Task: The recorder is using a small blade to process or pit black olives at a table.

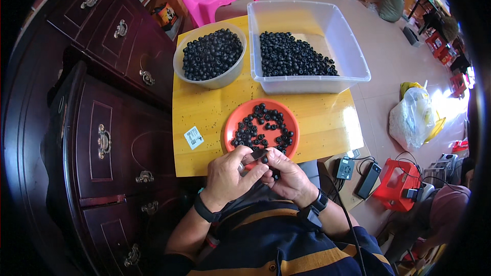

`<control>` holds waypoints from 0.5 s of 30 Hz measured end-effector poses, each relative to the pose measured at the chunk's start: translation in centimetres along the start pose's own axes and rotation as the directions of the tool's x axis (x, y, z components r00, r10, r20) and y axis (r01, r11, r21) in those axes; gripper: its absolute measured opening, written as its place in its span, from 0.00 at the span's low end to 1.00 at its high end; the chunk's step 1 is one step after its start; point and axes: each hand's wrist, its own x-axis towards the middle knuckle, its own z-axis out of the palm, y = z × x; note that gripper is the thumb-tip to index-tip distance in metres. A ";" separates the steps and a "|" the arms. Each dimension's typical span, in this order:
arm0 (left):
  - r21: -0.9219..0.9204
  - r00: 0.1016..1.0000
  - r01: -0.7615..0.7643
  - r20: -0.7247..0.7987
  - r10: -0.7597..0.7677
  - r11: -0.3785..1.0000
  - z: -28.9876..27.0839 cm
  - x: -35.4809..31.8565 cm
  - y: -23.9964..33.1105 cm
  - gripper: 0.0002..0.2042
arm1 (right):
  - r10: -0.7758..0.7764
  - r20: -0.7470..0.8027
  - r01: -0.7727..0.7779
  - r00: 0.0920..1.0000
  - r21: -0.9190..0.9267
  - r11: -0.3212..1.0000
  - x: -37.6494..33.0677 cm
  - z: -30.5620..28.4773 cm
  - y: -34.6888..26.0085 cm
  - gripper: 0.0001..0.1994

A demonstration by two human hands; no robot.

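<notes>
Both hands meet over the near rim of an orange plate [230,127]. My left hand [225,175] is closed, thumb and fingers pinching a small dark flat piece that looks like a blade [259,154]. In my right hand [292,180] a round black bead [264,160] is pinched between thumb and fingers, right against the flat piece. Another dark round thing partly shows under the right fingers; I cannot make it out fully. Scattered over the plate lie loose black beads [250,129], several with a visible hole.
Behind the plate, a round translucent tub [217,82] and a larger clear bin [312,86] hold many black beads. They stand on a yellow wooden table [204,115] with a white label [194,137]. Dark drawers [110,148] border the left; a red stool [394,186] stands right.
</notes>
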 end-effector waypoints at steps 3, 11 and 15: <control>0.035 0.999 0.016 0.047 -0.017 0.999 0.2 0.1 0.0 0.19 | 0.022 0.036 -0.021 0.999 -0.013 1.000 0.1 -1.3 0.1 0.10; 0.116 0.997 -0.062 0.063 0.054 0.991 0.6 0.2 -0.3 0.20 | 0.000 -0.049 -0.004 0.999 -0.085 0.996 0.0 0.0 -0.2 0.02; 0.117 0.997 -0.063 0.055 0.057 0.991 0.6 0.3 -0.2 0.19 | -0.027 -0.063 0.021 0.998 -0.086 0.996 0.0 0.1 -0.1 0.02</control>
